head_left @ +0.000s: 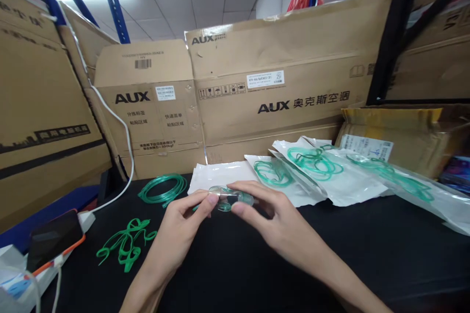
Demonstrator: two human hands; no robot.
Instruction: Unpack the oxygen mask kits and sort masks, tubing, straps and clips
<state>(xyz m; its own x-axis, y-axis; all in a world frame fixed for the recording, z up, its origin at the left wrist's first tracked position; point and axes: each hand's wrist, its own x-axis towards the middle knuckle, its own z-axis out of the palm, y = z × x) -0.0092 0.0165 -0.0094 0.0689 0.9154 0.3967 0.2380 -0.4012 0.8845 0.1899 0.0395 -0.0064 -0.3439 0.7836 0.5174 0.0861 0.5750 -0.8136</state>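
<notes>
Both my hands meet over the black table [367, 254] and hold one small clear plastic piece [229, 197] with a green tinge. My left hand [183, 225] pinches its left end with thumb and fingers. My right hand [268, 215] grips its right end, fingers curled round it. Just behind the piece lies a flat white pouch [220, 174]. A coil of green tubing [163, 189] rests to the left of my hands. A loose green strap [127, 244] lies nearer me on the left.
Several sealed pouches with green tubing [319, 166] fan out to the right. AUX cardboard boxes [279, 73] wall off the back. A phone in an orange case [55, 239] and a white cable [125, 146] sit at left. A yellow-taped box [396, 137] stands at right.
</notes>
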